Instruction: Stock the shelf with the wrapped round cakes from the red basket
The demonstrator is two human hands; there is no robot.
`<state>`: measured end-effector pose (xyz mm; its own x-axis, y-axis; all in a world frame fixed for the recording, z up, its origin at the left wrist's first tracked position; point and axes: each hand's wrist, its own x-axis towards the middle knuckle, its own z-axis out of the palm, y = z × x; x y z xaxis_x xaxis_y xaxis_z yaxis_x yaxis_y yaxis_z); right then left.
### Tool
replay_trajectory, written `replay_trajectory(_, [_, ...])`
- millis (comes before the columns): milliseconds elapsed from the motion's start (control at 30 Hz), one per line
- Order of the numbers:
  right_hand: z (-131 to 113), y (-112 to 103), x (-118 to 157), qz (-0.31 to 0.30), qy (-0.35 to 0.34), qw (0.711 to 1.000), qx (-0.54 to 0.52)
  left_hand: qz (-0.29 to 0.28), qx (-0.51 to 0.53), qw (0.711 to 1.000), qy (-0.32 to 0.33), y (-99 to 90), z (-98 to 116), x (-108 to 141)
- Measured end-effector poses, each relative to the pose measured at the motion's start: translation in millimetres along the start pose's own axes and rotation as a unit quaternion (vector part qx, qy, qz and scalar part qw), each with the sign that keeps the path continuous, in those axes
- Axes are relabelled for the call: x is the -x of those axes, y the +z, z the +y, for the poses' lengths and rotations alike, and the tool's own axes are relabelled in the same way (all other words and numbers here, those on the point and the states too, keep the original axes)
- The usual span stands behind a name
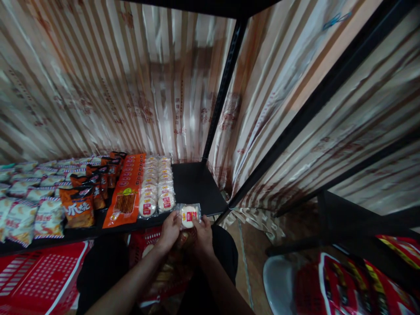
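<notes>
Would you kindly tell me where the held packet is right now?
In the head view, the held packet sits just left of centre, below the middle, between the left hand and the right hand, right of the rows of white packets.

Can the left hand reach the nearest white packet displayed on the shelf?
Probably yes: nothing visible lies between the left hand and that shelf packet, though that hand is helping hold another packet.

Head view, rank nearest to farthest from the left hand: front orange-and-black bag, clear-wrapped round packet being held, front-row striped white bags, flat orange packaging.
From the left hand:
1. Clear-wrapped round packet: in its grip, on its right.
2. Flat orange packaging: left, on the shelf.
3. Front orange-and-black bag: farther left.
4. Front-row striped white bags: farthest left.
</notes>
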<state>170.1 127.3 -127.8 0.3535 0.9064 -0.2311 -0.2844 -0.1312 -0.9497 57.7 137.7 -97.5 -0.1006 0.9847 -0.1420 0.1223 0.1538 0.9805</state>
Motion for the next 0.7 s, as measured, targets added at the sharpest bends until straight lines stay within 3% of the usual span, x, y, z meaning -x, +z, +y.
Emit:
replay_trajectory(67, [-2, -6, -5, 0.039, -0.024, 0.998, 0.049, -0.003, -0.074, 0.997, 0.017, -4.4, 6, -4])
replay_trajectory(133, [-8, -11, -9, 0.052, -0.104, 0.982, 0.147, -0.028, -0.132, 0.99, 0.035, -8.5, 14, -8])
replay_trajectory(233, [-20, -16, -12, 0.02, -0.238, 0.926, 0.293, -0.081, -0.186, 0.976, 0.072, -13.5, 28, -12])
replay_trajectory(333, [-30, -18, -16, -0.028, -0.306, 0.879, 0.364, -0.128, -0.229, 0.958, 0.111, -17.0, 42, -17])
replay_trajectory(433, [-37, -18, -20, -0.067, -0.314, 0.86, 0.397, -0.161, -0.265, 0.942, 0.133, -19.2, 55, -22])
replay_trajectory(700, [-50, -16, -36, -0.082, -0.251, 0.882, 0.392, -0.198, -0.304, 0.914, 0.179, -16.1, 72, -41])
